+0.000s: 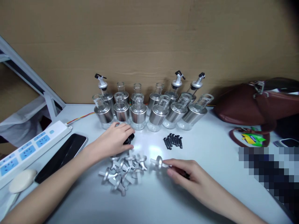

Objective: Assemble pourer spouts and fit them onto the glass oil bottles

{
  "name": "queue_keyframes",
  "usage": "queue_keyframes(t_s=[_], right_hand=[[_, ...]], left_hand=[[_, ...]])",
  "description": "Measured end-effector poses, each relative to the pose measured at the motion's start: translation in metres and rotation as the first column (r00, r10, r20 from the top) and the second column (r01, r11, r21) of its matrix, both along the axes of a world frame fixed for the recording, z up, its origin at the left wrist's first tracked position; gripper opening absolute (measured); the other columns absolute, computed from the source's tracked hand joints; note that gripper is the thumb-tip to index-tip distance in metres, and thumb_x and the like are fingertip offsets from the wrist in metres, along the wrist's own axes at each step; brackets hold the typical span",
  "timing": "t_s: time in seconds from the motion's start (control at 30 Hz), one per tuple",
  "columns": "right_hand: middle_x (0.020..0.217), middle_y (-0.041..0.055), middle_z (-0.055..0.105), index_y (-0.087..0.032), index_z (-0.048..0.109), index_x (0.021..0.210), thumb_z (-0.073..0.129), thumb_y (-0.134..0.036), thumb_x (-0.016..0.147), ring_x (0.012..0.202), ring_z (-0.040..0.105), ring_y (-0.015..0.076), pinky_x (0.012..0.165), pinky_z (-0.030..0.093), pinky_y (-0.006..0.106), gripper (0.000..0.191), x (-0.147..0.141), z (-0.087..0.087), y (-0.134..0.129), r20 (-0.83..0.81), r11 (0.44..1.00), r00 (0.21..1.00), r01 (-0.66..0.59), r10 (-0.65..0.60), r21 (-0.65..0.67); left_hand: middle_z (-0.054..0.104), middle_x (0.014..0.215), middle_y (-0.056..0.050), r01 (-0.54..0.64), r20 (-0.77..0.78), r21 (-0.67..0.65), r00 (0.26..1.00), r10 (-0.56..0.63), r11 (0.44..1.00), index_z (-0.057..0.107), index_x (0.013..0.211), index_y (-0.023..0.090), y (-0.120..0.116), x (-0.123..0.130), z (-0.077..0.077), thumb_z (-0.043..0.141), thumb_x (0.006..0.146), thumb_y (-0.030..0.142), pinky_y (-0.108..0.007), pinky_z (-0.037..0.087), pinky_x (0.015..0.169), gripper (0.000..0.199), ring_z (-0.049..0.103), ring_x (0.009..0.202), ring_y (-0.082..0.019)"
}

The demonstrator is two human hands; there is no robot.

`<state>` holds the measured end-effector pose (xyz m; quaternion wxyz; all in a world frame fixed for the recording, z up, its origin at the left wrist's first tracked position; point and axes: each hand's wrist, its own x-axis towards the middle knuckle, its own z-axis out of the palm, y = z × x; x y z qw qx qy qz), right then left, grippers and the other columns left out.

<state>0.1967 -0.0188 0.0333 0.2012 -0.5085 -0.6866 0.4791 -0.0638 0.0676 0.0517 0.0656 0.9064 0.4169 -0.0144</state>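
My left hand [119, 138] is curled over small black round stoppers [129, 139], its fingers closed around them and partly hiding them. Between the thumb and fingers of my right hand [184, 174] is a silver pour spout [159, 162], its clear tube pointing left. Several loose silver pour spouts [127, 166] lie piled just below my left hand. A small group of black flip caps [173, 141] rests on the table above my right hand. Behind both hands stand two rows of glass bottles [138, 113] with steel bands; three in the back row carry pourers with black caps.
A white power strip [52, 132], a dark phone [62, 157] and a round cream-coloured object [22, 181] lie at left. To the right are a brown leather bag [243, 104] and a green-and-yellow packet [254, 139]. A cardboard panel [144, 46] stands behind the bottles.
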Motion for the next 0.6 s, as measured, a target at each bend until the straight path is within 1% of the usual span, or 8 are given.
queue_keyframes(t_s=[0.07,0.13,0.23,0.33,0.4,0.47,0.53,0.6], right_hand=[[0.100,0.0076,0.073,-0.023,0.071,0.107,0.055,-0.036,0.090,0.088,0.065,0.0231,0.081,0.048,0.035,0.027,-0.002,-0.004,-0.004,0.056,0.994,0.995,-0.084,0.080,0.073],[0.108,0.0081,0.073,-0.025,0.070,0.113,0.056,-0.032,0.091,0.094,0.067,0.0241,0.086,0.050,0.038,0.027,-0.003,-0.009,-0.007,0.072,0.982,0.989,-0.141,0.132,0.125],[0.107,0.0084,0.073,-0.026,0.067,0.119,0.056,-0.030,0.091,0.092,0.068,0.0233,0.085,0.053,0.038,0.030,-0.005,-0.013,-0.010,0.072,0.975,0.989,-0.138,0.127,0.174],[0.103,0.0089,0.073,-0.025,0.064,0.122,0.055,-0.031,0.091,0.090,0.068,0.0226,0.083,0.054,0.038,0.033,-0.006,-0.012,-0.010,0.072,0.977,0.990,-0.128,0.117,0.172],[0.100,0.0090,0.072,-0.024,0.064,0.122,0.054,-0.030,0.092,0.089,0.068,0.0221,0.082,0.054,0.038,0.032,-0.007,-0.009,-0.010,0.075,0.979,0.990,-0.127,0.116,0.161],[0.099,0.0091,0.071,-0.023,0.064,0.120,0.051,-0.031,0.094,0.089,0.067,0.0215,0.083,0.054,0.038,0.031,-0.006,-0.007,-0.010,0.080,0.979,0.991,-0.124,0.112,0.163],[0.099,0.0089,0.071,-0.022,0.063,0.119,0.049,-0.031,0.095,0.089,0.067,0.0207,0.082,0.054,0.037,0.030,-0.004,-0.004,-0.009,0.081,0.976,0.992,-0.112,0.098,0.187],[0.101,0.0086,0.071,-0.022,0.063,0.118,0.048,-0.030,0.095,0.091,0.067,0.0204,0.083,0.054,0.036,0.028,0.001,-0.001,-0.006,0.074,0.967,0.995,-0.076,0.060,0.245]], left_hand=[[0.061,0.120,-0.011,0.017,-0.005,-0.050,1.000,-0.017,0.999,0.058,0.118,0.017,-0.001,-0.004,0.000,0.065,0.084,0.032,-0.043,0.041,0.093,0.038,0.056,0.112,-0.028],[0.056,0.130,-0.012,0.009,-0.004,-0.080,1.000,-0.009,0.997,0.055,0.127,0.021,-0.002,-0.007,-0.001,0.065,0.084,0.030,-0.042,0.043,0.094,0.045,0.052,0.119,-0.029],[0.048,0.141,-0.014,-0.009,-0.031,-0.086,0.999,0.006,0.996,0.052,0.133,0.025,-0.003,-0.009,-0.003,0.061,0.087,0.031,-0.046,0.042,0.098,0.047,0.043,0.131,-0.033],[0.042,0.148,-0.015,0.003,-0.063,-0.058,0.998,-0.006,0.998,0.052,0.134,0.025,-0.006,-0.008,0.000,0.059,0.089,0.035,-0.051,0.037,0.106,0.046,0.032,0.140,-0.035],[0.041,0.149,-0.015,0.008,-0.047,-0.051,0.999,-0.011,0.999,0.053,0.133,0.022,-0.010,-0.007,0.007,0.058,0.090,0.039,-0.054,0.033,0.109,0.047,0.030,0.141,-0.035],[0.038,0.151,-0.016,0.011,-0.010,-0.073,1.000,-0.012,0.997,0.052,0.134,0.020,-0.019,-0.005,0.018,0.057,0.089,0.045,-0.056,0.032,0.110,0.052,0.027,0.143,-0.035],[0.032,0.154,-0.015,0.038,0.026,-0.119,0.999,-0.035,0.992,0.048,0.138,0.020,-0.029,-0.003,0.029,0.057,0.087,0.051,-0.055,0.033,0.110,0.060,0.023,0.144,-0.035],[0.029,0.155,-0.013,0.094,0.066,-0.170,0.994,-0.084,0.981,0.042,0.142,0.023,-0.040,-0.001,0.038,0.059,0.083,0.055,-0.053,0.036,0.109,0.069,0.023,0.144,-0.034]])
